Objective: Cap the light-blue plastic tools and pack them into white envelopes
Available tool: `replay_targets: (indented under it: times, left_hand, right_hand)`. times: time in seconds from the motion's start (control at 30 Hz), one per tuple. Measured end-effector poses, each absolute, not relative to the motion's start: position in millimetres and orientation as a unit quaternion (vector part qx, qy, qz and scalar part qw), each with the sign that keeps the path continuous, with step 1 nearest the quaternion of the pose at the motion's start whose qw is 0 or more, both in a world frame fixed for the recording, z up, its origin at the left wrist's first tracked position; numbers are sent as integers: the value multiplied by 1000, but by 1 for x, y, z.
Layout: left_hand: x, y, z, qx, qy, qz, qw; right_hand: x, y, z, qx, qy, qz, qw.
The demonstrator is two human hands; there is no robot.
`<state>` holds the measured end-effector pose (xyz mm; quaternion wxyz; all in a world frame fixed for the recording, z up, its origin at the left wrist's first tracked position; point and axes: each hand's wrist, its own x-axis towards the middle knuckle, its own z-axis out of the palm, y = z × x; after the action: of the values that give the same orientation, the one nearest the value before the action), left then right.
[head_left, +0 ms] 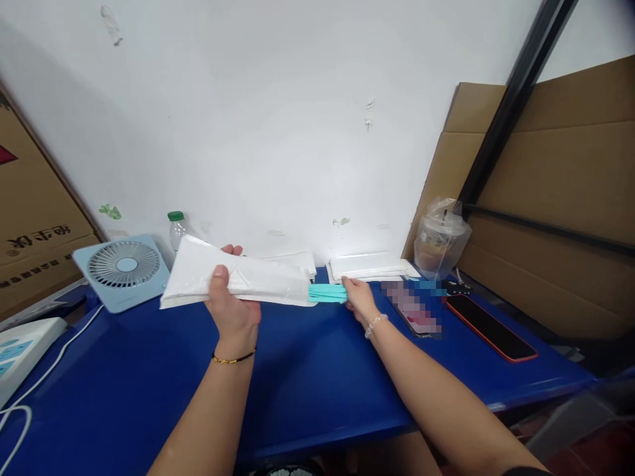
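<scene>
My left hand (231,297) is wrapped round a long white packet (272,281), thumb on the near face and fingertips showing over the top edge. The packet is held sideways above the table. Out of its right end come several flat turquoise strips (327,293), bunched together; how far they run inside is hidden. My right hand (358,299) pinches the free end of these strips. Behind the packet's right half lies a white stack (292,258), partly covered from view. Further right, a second stack of flat white packets (370,266) rests against the wall.
The blue table (307,396) carries a light-blue fan (126,266), a green-capped bottle (176,228) and a power strip (27,350) with white cable at left. On the right are a bagged drink cup (441,238), a blurred phone (411,307) and a red-edged phone (491,327).
</scene>
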<state>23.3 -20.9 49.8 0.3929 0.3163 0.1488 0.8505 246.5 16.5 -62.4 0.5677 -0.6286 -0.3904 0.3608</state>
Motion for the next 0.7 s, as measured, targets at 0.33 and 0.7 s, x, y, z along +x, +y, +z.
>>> replay_targets:
  times: [0.33, 0.7]
  left_hand:
    - [-15, 13, 40, 233, 150, 852, 445]
    - [-8, 30, 16, 198, 120, 801, 552]
  right_hand:
    - [247, 6, -65, -720, -564, 117, 387]
    - [240, -10, -36, -592, -656, 191, 427]
